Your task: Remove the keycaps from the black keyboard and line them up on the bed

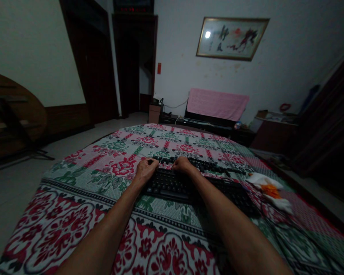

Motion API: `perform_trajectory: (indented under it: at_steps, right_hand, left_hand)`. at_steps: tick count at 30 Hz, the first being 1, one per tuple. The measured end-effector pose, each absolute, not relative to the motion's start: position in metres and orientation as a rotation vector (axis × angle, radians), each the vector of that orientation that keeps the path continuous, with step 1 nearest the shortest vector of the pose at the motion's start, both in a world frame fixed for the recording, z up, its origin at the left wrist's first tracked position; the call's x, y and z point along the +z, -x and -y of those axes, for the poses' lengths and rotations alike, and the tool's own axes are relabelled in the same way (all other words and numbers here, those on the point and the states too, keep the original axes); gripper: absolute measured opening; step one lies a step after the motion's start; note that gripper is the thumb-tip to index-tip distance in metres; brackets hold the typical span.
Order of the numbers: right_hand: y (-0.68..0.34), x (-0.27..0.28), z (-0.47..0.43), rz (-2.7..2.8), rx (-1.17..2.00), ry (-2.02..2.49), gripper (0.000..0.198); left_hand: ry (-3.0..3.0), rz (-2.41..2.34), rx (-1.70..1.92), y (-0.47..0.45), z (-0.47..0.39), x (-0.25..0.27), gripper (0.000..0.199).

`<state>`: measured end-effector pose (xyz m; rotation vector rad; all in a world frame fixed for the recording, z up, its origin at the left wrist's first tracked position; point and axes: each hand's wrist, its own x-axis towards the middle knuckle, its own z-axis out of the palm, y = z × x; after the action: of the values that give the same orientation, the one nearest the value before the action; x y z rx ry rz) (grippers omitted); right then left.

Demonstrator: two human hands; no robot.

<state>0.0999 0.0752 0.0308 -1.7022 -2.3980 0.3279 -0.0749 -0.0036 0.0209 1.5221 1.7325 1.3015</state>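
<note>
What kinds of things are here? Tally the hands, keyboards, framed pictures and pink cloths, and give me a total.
Hands: 2, the left hand and right hand
Keyboard: 1
Framed picture: 1
Pink cloth: 1
Total: 5, leaving out the small black pieces, too indistinct to count.

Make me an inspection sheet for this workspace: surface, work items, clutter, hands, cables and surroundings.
Surface: patterned cloth in red, green and white.
Work items: black keyboard, lying flat; small dark pieces strewn in a band beyond it, perhaps loose keycaps.
Clutter: white-and-orange bundle, right of the keyboard; contents unclear.
Hands: left hand and right hand, both near the keyboard's far edge, fingers curled; whether either holds a piece is unclear.
Cables: dark cables on the cloth at right; ends not traceable.
Surroundings: framed picture on the far wall, pink cloth below it; dim light.
</note>
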Motion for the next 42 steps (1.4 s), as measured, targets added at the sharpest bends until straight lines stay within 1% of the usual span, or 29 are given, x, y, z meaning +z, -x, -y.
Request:
perform_trajectory:
  at_steps: [6, 10, 16, 23, 30, 33, 36, 42]
  right_hand:
    - [-0.098, 0.025, -0.073, 2.377, 0.226, 1.595, 0.019]
    - [-0.095, 0.019, -0.075, 2.352, 0.123, 1.567, 0.02]
    - [-0.094, 0.016, -0.075, 2.341, 0.085, 1.617, 0.018]
    - [-0.101, 0.02, -0.074, 2.22, 0.223, 1.535, 0.023]
    - [-0.138, 0.023, -0.029, 2.101, 0.118, 1.349, 0.025]
    - [-0.151, 0.018, -0.008, 2.057, 0.084, 1.317, 0.024]
    - [-0.155, 0.013, 0.006, 2.041, 0.114, 1.319, 0.024]
    - [-0.152, 0.003, 0.014, 2.062, 0.068, 1.344, 0.023]
  left_hand:
    - [-1.495, -1.725, 1.294, 0.072, 0.007, 0.026, 0.028]
    - [-1.535, -1.736, 1.275, 0.07, 0.007, 0.026, 0.026]
    - [-1.558, -1.74, 1.292, 0.071, 0.005, 0.022, 0.025]
    - [-1.499, -1.74, 1.281, 0.069, 0.004, 0.022, 0.025]
    - [-1.649, -1.544, 1.058, 0.055, 0.016, 0.032, 0.024]
    - [-1.686, -1.551, 0.975, 0.046, 0.023, 0.037, 0.021]
    - [-1.733, -1.598, 0.903, 0.037, 0.03, 0.042, 0.019]
    - [-1.856, -1.749, 0.784, 0.025, 0.034, 0.043, 0.022]
